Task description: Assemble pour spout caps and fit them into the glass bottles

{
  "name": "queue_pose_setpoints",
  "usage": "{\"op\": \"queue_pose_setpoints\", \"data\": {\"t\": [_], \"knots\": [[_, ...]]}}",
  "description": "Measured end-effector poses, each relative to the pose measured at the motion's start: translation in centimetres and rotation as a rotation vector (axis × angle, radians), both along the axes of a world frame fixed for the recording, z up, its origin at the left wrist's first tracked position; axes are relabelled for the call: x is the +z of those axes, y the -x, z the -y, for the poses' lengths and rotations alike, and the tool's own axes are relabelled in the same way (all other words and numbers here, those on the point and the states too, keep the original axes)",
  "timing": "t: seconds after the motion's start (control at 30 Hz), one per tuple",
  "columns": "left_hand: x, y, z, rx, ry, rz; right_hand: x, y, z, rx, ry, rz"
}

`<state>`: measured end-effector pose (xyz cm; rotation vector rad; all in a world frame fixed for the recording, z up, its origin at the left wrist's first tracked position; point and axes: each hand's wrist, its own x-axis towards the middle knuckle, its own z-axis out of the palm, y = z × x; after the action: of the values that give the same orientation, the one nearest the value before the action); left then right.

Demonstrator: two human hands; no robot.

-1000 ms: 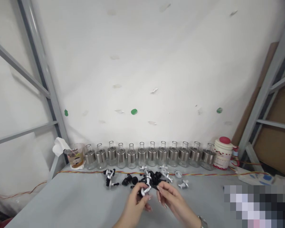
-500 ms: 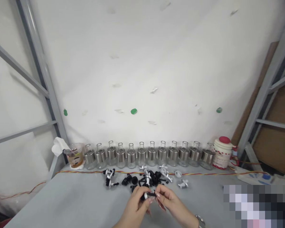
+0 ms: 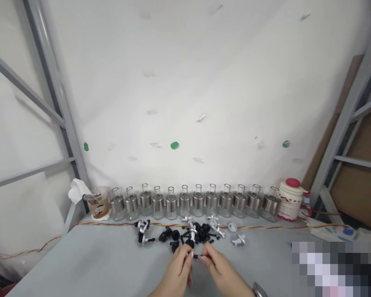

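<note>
Near the front of the grey table, my left hand [image 3: 178, 267] is closed around a bottle pourer spout, mostly hidden behind its fingers. A short black end of the pourer [image 3: 196, 256] shows in the gap between my hands. My right hand [image 3: 218, 267] pinches that black end between thumb and fingers. Just beyond my hands lies a pile of loose black stopper parts [image 3: 202, 233]. Silver-and-black pourers [image 3: 144, 231] lie to the left, and a silver pourer top [image 3: 238, 239] rests to the right.
A row of several glass bottles with steel sleeves [image 3: 198, 202] stands along the white wall. A drink cup [image 3: 99, 206] is at the left end, a cream jar with a red lid [image 3: 290, 202] at the right. A twisted red-yellow wire [image 3: 266, 227] crosses the table.
My left hand has turned, so the silver part of the pourer is now hidden by its fingers. My right fingers have closed in more tightly at the black end.
</note>
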<state>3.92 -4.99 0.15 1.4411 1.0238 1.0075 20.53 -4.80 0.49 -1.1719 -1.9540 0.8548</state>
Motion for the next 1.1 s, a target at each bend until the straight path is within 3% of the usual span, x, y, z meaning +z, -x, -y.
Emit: {"op": "queue_pose_setpoints", "data": {"t": [0.17,0.37,0.67,0.93,1.1], "knots": [[-0.3,-0.2,0.2,0.009,0.099,0.043,0.4,-0.2,0.5,-0.007,-0.124,0.317],[-0.2,-0.3,0.0,-0.027,0.12,0.007,0.1,0.0,0.5,-0.023,-0.185,0.484],[-1.4,-0.2,-0.5,-0.079,0.152,0.004,0.7,0.1,0.8,0.022,-0.111,0.387],[-1.5,-0.5,-1.4,0.1,-0.049,0.077,0.9,0.4,0.9,-0.009,-0.111,0.307],[-2.0,-0.9,-2.3,0.221,0.082,0.247,0.4,0.5,0.8,-0.036,-0.106,0.216]]}}
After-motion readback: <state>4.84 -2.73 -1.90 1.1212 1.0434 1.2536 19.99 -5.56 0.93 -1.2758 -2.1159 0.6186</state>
